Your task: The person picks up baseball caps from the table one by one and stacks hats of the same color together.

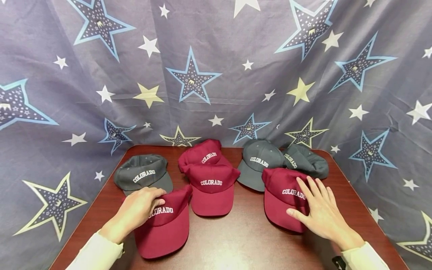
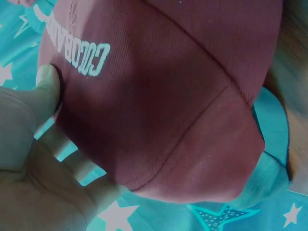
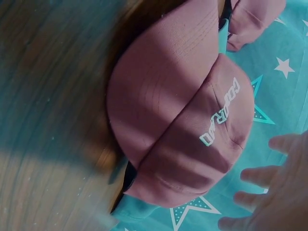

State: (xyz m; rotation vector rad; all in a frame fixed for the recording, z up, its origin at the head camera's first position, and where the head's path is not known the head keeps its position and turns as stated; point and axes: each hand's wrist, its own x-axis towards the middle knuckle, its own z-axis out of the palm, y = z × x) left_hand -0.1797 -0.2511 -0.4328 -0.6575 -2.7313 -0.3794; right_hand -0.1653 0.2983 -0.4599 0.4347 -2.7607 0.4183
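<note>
My left hand [image 1: 140, 208] pinches the crown of a maroon baseball cap [image 1: 165, 238] at the front left. In the left wrist view, the thumb [image 2: 47, 89] presses the front of the crown beside the white COLORADO lettering, and the other fingers go behind the fabric. My right hand [image 1: 324, 215] is spread over the right side of another maroon baseball cap [image 1: 281, 204], overlapping its crown in the head view. The right wrist view has this cap [image 3: 163, 91] with its brim toward the bare wood, and the straight fingers [image 3: 262, 175] stand apart from it.
On the brown table [image 1: 233, 247], a maroon cap [image 1: 211, 195] sits in the middle, overlapping another maroon cap [image 1: 202, 153] behind. A grey cap [image 1: 143, 174] is at the left; two more grey caps, one upright [image 1: 261, 161] and one tilted [image 1: 307, 161], stand back right. Star-patterned cloth [image 1: 216, 56] surrounds the table.
</note>
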